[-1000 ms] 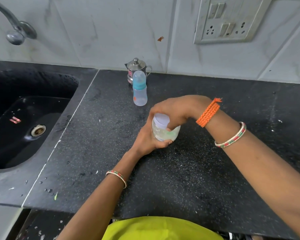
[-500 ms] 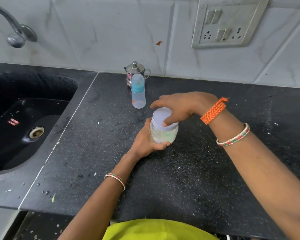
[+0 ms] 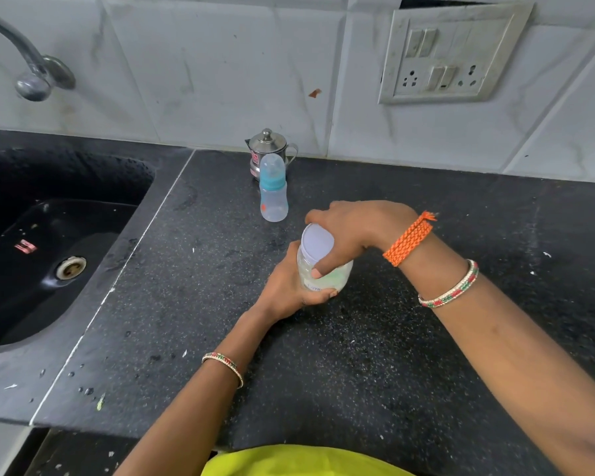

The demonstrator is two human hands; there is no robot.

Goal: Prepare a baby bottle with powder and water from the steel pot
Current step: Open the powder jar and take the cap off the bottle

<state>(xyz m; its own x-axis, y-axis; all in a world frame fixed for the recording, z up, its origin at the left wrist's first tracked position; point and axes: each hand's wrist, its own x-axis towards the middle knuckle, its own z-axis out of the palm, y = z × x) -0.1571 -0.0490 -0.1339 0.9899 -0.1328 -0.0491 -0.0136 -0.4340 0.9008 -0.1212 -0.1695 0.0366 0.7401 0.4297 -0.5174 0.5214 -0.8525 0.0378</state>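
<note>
The baby bottle [image 3: 273,191] stands capped and upright near the back of the dark surface [image 3: 375,372], just in front of the steel pot [image 3: 268,149], and neither is being touched. The work is at the powder jar [image 3: 323,269] nearer the person: the left hand [image 3: 285,286] wraps around its lower body, while the right hand [image 3: 351,231] grips the pale lid [image 3: 317,242] from above, thumb down the near side of the rim. A second ago that hand covered the lid entirely; half a second ago its fingers had lifted partly off; now they are curled round the rim again at a new angle. That reads as a regrip between turns, so the lid is probably being unscrewed. It still sits on the jar, so no powder has reached the bottle, and the task looks to be at an early stage.
</note>
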